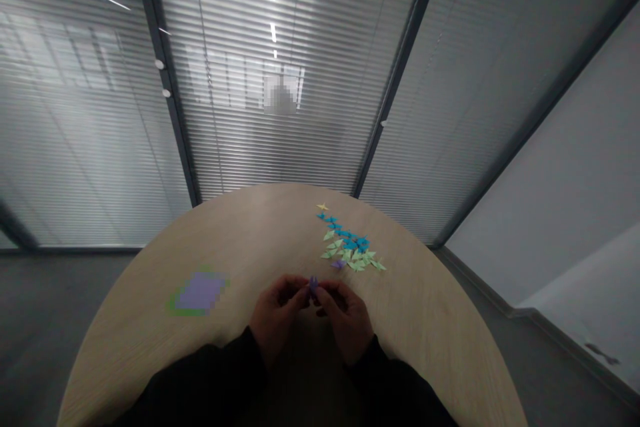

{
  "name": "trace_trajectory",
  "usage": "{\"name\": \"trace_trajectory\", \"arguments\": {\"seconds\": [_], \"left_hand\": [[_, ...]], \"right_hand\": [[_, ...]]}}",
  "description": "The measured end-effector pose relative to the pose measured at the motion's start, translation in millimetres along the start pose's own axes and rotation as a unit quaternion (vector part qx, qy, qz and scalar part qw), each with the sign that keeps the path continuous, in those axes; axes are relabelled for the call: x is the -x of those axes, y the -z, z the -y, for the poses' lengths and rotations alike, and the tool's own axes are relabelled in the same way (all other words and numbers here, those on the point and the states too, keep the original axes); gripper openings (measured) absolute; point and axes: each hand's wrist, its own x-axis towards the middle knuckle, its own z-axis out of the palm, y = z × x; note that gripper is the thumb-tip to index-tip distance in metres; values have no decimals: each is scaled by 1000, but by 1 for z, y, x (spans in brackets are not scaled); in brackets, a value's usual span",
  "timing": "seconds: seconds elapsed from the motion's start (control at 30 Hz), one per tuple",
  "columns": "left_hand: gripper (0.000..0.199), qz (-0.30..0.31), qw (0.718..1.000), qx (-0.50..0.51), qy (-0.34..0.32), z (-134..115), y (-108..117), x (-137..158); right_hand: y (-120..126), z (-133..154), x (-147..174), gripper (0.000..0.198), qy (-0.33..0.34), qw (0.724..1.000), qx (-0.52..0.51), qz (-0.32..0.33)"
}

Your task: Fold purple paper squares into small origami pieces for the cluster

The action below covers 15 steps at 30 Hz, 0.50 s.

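Between my two hands is a small purple folded paper (313, 285), its narrow tips pointing up. My left hand (281, 312) pinches it from the left with thumb and fingers. From the other side my right hand (346, 315) grips it the same way. Its lower part is hidden by my fingers. Just beyond my right hand lies a purple origami crane (339, 264), beside a group of pale green cranes (357, 259). Several blue cranes (350, 239) run away from me behind these, and a yellow one (323, 207) sits at the far end.
A stack of purple and green paper (201, 292), blurred in the picture, lies at the left of the round wooden table (250, 227). Glass panels with blinds (280, 147) stand behind the table's far edge. A white wall (560, 213) rises at the right.
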Motion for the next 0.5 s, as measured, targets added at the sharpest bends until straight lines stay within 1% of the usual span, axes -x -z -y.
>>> {"name": "trace_trajectory", "arguments": {"seconds": [0.17,0.3,0.4,0.5], "left_hand": [[29,4,1000,-20,-4,0,0,1],[25,-2,999,-36,-10,0,-1,2],[20,-3,998,-61,-16,-2,-1,3],[17,-20,994,-99,-31,-4,-1,4]], "right_hand": [[2,-1,-2,41,-23,999,-24,-6],[4,-1,-4,41,-57,998,-35,12],[3,-3,-4,41,-63,997,-38,17],[1,-6,-4,42,-62,998,-20,11]]}}
